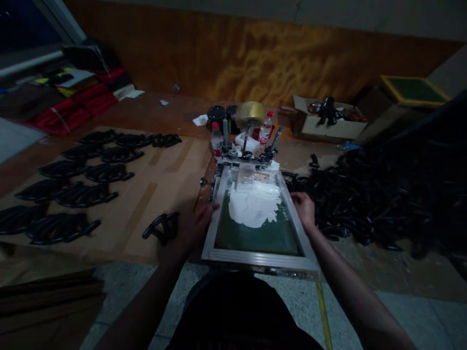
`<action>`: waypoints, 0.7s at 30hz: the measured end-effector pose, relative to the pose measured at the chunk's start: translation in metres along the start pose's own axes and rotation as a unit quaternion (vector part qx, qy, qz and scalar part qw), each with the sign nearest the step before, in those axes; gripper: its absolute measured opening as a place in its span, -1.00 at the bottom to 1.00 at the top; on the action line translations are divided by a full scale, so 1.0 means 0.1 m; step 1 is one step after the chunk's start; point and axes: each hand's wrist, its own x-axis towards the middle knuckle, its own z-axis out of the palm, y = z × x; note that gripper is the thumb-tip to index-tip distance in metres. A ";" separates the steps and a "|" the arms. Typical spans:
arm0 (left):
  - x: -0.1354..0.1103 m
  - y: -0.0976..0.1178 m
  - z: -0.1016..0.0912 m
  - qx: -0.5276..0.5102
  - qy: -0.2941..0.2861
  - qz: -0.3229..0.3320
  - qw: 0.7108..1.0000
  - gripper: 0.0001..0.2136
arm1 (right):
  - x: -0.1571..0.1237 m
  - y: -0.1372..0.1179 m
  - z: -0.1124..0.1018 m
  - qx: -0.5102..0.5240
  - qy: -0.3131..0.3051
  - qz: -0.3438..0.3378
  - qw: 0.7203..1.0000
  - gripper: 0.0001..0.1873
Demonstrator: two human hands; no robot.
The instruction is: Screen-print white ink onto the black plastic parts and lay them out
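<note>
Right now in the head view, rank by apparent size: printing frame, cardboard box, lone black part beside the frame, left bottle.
1. printing frame
2. cardboard box, farther back, so true size unsure
3. black part
4. left bottle, clearly smallest in view

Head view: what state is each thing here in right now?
screen frame, held at both sides
white ink, spread over the frame's far half
left hand, fingers gripping left side
right hand, fingers gripping right side
black parts, laid out in rows
black heap, piled loose
bottles, upright, capped
cardboard box, open
</note>
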 end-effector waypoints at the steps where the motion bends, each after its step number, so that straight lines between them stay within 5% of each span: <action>1: -0.03 -0.15 0.06 -0.009 -0.013 -0.019 1.000 -0.52 | 0.10 -0.01 -0.06 0.007 0.042 0.016 0.999 -0.53; 3: -0.05 -0.40 0.20 -0.026 -0.032 -0.047 0.998 -0.41 | 0.30 -0.20 -0.13 0.031 0.108 -0.013 0.994 -0.49; 5: -0.01 -0.60 0.32 -0.033 -0.039 -0.060 0.997 -0.34 | 0.49 -0.54 -0.16 0.036 0.107 -0.096 0.989 -0.40; 10: 0.11 -0.89 0.41 -0.018 -0.051 -0.068 0.996 -0.31 | 0.53 -1.18 -0.03 -0.048 -0.098 -0.157 0.982 -0.72; 13: 0.11 -0.94 0.40 -0.028 -0.053 -0.078 0.995 -0.33 | 0.23 -1.16 0.04 -0.075 -0.167 -0.200 0.962 -0.76; 18: 0.08 -0.87 0.41 -0.030 -0.041 -0.079 0.996 -0.36 | -0.06 -0.92 -0.07 -0.031 -0.220 -0.377 0.899 -0.81; 21: 0.06 -0.78 0.39 -0.026 -0.046 -0.087 0.995 -0.37 | 0.01 -0.90 -0.05 -0.008 -0.174 -0.366 0.914 -0.87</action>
